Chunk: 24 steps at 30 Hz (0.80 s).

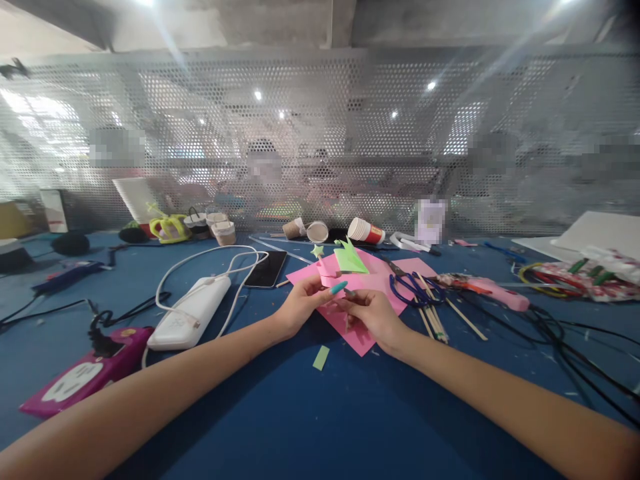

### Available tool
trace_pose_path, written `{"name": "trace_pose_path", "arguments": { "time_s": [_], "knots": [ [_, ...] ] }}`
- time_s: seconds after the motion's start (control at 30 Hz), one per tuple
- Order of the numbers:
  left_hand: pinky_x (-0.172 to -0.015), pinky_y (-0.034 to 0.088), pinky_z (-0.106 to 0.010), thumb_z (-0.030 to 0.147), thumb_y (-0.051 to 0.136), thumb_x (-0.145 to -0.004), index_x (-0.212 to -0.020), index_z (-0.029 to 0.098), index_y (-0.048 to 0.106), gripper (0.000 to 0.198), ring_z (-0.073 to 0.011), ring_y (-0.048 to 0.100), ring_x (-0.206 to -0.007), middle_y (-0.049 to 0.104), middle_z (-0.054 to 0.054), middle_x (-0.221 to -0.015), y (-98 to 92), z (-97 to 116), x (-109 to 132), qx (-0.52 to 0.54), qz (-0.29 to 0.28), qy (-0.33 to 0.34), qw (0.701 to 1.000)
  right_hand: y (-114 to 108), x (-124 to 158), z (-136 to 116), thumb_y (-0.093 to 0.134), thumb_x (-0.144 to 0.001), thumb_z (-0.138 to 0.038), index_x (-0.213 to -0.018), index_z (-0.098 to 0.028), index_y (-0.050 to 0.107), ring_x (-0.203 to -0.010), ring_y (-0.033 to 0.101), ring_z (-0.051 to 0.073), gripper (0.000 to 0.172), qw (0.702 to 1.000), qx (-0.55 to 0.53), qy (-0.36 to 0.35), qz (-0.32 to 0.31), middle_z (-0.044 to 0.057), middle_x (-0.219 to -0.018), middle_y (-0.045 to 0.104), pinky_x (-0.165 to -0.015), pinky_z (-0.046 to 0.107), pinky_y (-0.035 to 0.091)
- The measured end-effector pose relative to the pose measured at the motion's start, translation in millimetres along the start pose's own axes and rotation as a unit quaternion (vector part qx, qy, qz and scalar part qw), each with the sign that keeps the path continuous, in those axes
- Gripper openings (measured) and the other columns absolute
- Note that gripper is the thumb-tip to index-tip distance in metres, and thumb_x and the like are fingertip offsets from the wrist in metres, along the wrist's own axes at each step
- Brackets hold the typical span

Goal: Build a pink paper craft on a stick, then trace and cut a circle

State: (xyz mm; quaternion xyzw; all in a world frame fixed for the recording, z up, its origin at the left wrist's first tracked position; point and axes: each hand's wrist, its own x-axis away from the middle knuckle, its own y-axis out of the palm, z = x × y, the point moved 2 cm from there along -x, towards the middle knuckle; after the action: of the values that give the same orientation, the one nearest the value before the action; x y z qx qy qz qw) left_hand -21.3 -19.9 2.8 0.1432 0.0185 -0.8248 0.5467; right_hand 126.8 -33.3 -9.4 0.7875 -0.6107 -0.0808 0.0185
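Note:
My left hand [301,307] is closed round a small folded pink paper piece [327,268]. A light green paper star [317,251] stands just above that piece. Close beside it, my right hand [373,315] is pinched shut; whatever lies between its fingertips is too small to make out. Both hands are over pink paper sheets [361,341]. Behind them rests a bright green cut paper piece [353,259]. Nearer to me, a pale green paper strip [321,358] lies on the blue table [320,427].
Blue-handled scissors [415,291] and thin wooden sticks [467,319] are to the right, near a pink glue gun [500,293] with black cables. On the left are a black phone [267,269], a white power bank [193,313] and a magenta power strip [90,373]. Paper cups [366,231] line the mesh partition.

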Motion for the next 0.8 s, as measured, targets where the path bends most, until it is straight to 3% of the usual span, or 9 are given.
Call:
{"name": "trace_pose_path", "arguments": {
  "time_s": [0.27,0.5,0.8],
  "knots": [
    [-0.069,0.048,-0.027,0.035,0.076,-0.068,-0.098,0.015,0.070,0.036,-0.0155,0.063,-0.073,0.071,-0.005,-0.085,1.4,4.6,1.4,-0.003,0.041,0.007,0.999,3.9,1.5,2.0,0.079,-0.055,-0.050,-0.059,-0.016,0.064,-0.037,0.048,0.009,0.038,0.999,0.043,-0.008,-0.023,-0.002,-0.051,0.059,-0.040,0.025,0.041],
    [-0.059,0.046,-0.024,0.035,0.078,-0.064,-0.093,0.014,0.069,0.037,-0.0113,0.059,-0.060,0.068,-0.001,-0.071,-2.9,-1.7,-2.4,0.022,0.072,-0.016,0.997,5.5,3.5,-0.9,0.081,-0.055,-0.047,-0.064,-0.016,0.065,-0.038,0.049,0.008,0.036,0.999,0.046,0.001,-0.025,0.000,-0.057,0.062,-0.040,0.025,0.041],
    [-0.060,0.047,-0.022,0.031,0.081,-0.061,-0.090,0.013,0.068,0.036,-0.0097,0.059,-0.060,0.068,-0.002,-0.073,-2.1,0.5,-1.7,0.075,0.070,-0.038,0.994,3.1,3.5,-1.8,0.084,-0.051,-0.041,-0.062,-0.016,0.064,-0.039,0.048,0.008,0.034,1.000,0.022,0.009,0.014,-0.004,-0.054,0.057,-0.043,0.025,0.043]
  ]
}}
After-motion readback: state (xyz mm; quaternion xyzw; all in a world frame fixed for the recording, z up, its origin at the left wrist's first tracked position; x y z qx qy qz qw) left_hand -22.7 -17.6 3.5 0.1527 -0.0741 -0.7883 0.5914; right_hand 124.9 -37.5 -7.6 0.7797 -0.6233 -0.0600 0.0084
